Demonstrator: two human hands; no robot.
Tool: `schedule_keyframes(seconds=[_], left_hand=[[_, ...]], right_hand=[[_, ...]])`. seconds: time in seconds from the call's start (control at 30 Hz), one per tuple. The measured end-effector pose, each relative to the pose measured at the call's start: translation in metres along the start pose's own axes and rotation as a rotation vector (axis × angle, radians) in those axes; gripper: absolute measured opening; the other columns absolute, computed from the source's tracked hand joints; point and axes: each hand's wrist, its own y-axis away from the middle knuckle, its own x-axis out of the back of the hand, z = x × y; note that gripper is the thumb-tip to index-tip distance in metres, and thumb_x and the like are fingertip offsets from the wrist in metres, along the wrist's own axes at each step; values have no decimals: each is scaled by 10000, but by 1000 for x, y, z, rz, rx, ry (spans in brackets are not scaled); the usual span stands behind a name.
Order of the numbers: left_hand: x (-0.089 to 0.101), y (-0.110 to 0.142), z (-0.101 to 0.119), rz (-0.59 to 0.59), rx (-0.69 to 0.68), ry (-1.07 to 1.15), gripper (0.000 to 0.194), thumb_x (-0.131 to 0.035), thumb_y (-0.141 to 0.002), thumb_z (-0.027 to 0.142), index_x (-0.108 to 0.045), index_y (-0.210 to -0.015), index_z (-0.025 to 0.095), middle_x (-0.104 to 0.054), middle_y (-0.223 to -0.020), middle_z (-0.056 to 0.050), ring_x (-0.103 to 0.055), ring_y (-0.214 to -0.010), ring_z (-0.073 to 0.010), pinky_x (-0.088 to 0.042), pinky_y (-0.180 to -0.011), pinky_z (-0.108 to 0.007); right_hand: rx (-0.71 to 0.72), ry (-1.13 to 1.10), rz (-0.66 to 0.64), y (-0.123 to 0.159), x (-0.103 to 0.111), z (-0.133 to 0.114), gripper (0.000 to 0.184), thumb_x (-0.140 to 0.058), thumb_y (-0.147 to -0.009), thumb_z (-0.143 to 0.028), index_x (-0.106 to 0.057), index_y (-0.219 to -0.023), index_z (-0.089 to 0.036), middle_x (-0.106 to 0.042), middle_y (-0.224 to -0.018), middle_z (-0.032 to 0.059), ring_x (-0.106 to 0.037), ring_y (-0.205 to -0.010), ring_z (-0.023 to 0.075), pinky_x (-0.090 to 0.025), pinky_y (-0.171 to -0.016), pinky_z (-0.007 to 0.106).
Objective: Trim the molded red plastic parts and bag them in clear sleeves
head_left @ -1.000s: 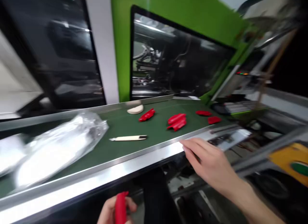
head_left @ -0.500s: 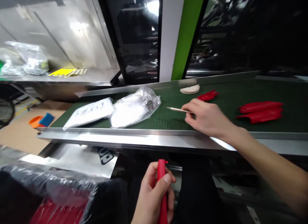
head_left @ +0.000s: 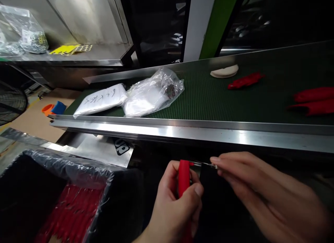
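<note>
The left hand (head_left: pixel 174 208) is wrapped around a red part (head_left: pixel 184 177) in front of the conveyor's near edge (head_left: pixel 203 130), the thumb lying along its side, the upper end projecting above the grip and the lower portion mostly hidden by the fingers. The right hand (head_left: pixel 263 187) pinches a slim blade (head_left: pixel 208 164) between thumb and fingertips, its tip directed at the small tab beside the part's upper end; contact cannot be told. Beyond, a red piece (head_left: pixel 245 81) lies toward the conveyor's far edge, near a pale half-disc (head_left: pixel 224 71).
</note>
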Motion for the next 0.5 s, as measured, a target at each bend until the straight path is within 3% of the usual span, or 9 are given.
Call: schedule_keyframes(seconds=[0.1, 0.3, 0.5], left_hand=[[-3, 2, 5, 10, -23, 10, 365, -707, -790, 414, -435, -898, 196, -442, -498, 95, -313, -295, -17, -271, -288, -99], [-8, 4, 11, 25, -18, 115, 340, -503, -892, 503, -474, -884, 165, -606, -794, -4, -423, -341, -30, -299, -277, -124], [-5, 7, 9, -11, -19, 96, 364, -449, -897, 530, -482, -878, 169, -553, -592, 10, -395, -321, -59, -291, -271, -128]], right_hand=[[45, 75, -23, 3, 1, -3, 483, -492, -907, -51, -510, -1357, -228, -570, -1275, 17, -578, -1099, 116, -438, -1000, 215], [133, 148, -87, -6, -3, -10, 447, -449, -919, -47, -552, -1334, -179, -613, -1150, 60, -579, -1019, 140, -475, -842, 258], [161, 152, -42, -11, -3, -11, 410, -496, -888, -32, -596, -1270, -141, -632, -1134, 85, -596, -1011, 182, -483, -877, 331]])
